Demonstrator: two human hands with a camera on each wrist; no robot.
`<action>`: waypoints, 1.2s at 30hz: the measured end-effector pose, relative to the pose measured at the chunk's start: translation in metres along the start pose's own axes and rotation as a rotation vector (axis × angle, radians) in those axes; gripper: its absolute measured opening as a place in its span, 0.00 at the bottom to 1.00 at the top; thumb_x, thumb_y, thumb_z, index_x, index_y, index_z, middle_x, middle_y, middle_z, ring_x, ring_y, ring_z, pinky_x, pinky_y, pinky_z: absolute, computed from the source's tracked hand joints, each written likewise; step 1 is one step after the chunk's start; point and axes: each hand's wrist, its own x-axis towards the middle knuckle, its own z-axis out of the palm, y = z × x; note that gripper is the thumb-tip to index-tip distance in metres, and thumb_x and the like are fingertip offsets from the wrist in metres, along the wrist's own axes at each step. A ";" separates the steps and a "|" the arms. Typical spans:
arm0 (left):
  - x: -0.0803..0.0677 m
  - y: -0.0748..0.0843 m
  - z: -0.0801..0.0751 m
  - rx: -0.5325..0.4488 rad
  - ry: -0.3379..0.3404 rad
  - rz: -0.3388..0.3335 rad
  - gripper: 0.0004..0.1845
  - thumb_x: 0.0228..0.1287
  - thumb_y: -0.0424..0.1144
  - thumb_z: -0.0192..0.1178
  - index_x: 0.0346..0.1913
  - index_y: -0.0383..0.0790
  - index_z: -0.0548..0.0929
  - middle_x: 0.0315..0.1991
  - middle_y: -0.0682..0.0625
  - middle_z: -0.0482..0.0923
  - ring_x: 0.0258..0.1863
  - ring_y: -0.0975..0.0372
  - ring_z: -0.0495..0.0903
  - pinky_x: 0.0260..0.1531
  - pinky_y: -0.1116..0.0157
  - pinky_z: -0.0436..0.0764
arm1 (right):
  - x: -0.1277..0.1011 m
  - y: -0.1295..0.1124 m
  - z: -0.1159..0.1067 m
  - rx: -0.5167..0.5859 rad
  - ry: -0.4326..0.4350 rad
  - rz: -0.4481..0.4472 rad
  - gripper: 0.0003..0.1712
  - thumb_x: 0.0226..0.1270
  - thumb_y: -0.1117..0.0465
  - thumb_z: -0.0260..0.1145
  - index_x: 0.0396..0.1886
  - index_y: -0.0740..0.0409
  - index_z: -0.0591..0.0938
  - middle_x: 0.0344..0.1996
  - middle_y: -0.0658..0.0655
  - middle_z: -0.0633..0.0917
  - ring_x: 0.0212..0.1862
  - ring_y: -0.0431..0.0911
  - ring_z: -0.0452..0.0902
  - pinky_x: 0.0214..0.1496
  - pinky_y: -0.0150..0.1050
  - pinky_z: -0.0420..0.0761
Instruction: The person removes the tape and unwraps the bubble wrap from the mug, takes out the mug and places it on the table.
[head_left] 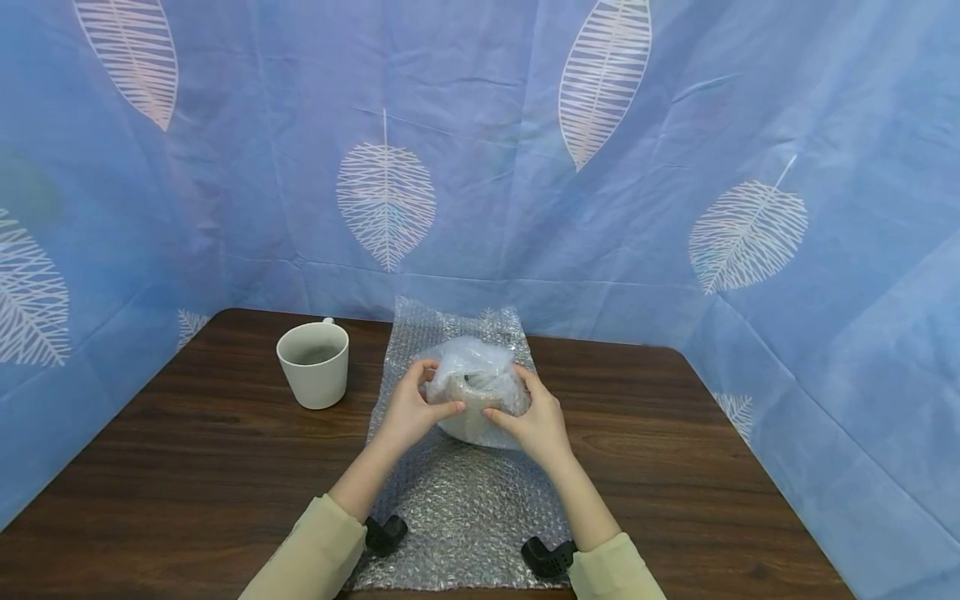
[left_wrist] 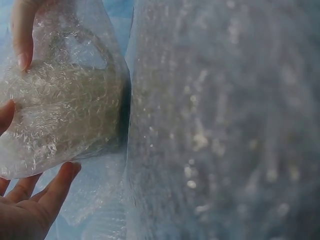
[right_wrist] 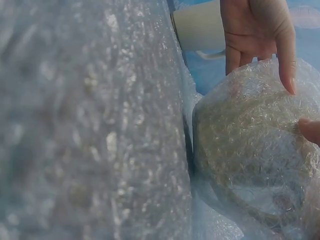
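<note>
Two pale sleeves point(head_left: 307, 550) flank the near end of a bubble-wrap sheet point(head_left: 472, 517). Beyond, the left hand point(head_left: 411, 410) and right hand point(head_left: 542, 418) grip a bubble-wrapped bundle point(head_left: 477, 392), fingers and thumbs curved round it, on the sheet's far half. Left of it stands a white mug point(head_left: 322, 382); behind hangs blue leaf-print cloth point(head_left: 487, 200).

Soft light fills the head view; glints speckle blurred bubble wrap point(left_wrist: 225, 120) in both wrist views.

The brown table point(head_left: 187, 475) bears 1 white mug point(head_left: 321, 382) and 1 bubble-wrap sheet point(head_left: 476, 517).
</note>
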 end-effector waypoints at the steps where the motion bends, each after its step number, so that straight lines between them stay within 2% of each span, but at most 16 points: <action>1: 0.000 -0.001 0.000 0.001 0.000 0.001 0.35 0.49 0.36 0.75 0.60 0.37 0.70 0.50 0.40 0.72 0.36 0.54 0.75 0.28 0.59 0.76 | 0.000 0.001 0.000 0.000 -0.002 0.002 0.48 0.50 0.54 0.79 0.69 0.61 0.66 0.62 0.64 0.73 0.60 0.61 0.70 0.54 0.59 0.73; 7: 0.001 -0.002 -0.001 -0.012 -0.006 0.001 0.34 0.49 0.34 0.75 0.59 0.38 0.70 0.48 0.41 0.73 0.36 0.54 0.75 0.30 0.58 0.77 | 0.000 0.003 0.003 -0.009 0.003 -0.008 0.49 0.50 0.53 0.79 0.69 0.62 0.66 0.63 0.65 0.71 0.60 0.62 0.69 0.54 0.60 0.73; 14: 0.002 -0.006 -0.003 0.008 -0.031 -0.006 0.34 0.49 0.36 0.76 0.59 0.38 0.70 0.50 0.41 0.72 0.38 0.53 0.75 0.32 0.57 0.77 | -0.002 0.004 0.005 -0.014 -0.007 -0.011 0.47 0.50 0.54 0.79 0.68 0.58 0.67 0.60 0.61 0.75 0.57 0.60 0.73 0.51 0.58 0.76; 26: 0.004 -0.008 -0.009 0.061 -0.084 -0.003 0.35 0.48 0.38 0.76 0.58 0.41 0.70 0.48 0.44 0.71 0.36 0.54 0.73 0.30 0.58 0.76 | -0.003 0.001 0.003 -0.102 -0.049 0.017 0.48 0.51 0.49 0.77 0.68 0.59 0.65 0.59 0.63 0.74 0.56 0.61 0.73 0.50 0.59 0.75; 36: 0.003 -0.004 -0.013 0.174 -0.106 -0.012 0.39 0.47 0.42 0.77 0.60 0.40 0.67 0.52 0.43 0.71 0.38 0.55 0.75 0.29 0.59 0.77 | -0.006 -0.001 -0.001 -0.170 -0.064 0.028 0.53 0.51 0.43 0.76 0.72 0.55 0.61 0.60 0.66 0.74 0.56 0.61 0.73 0.48 0.59 0.76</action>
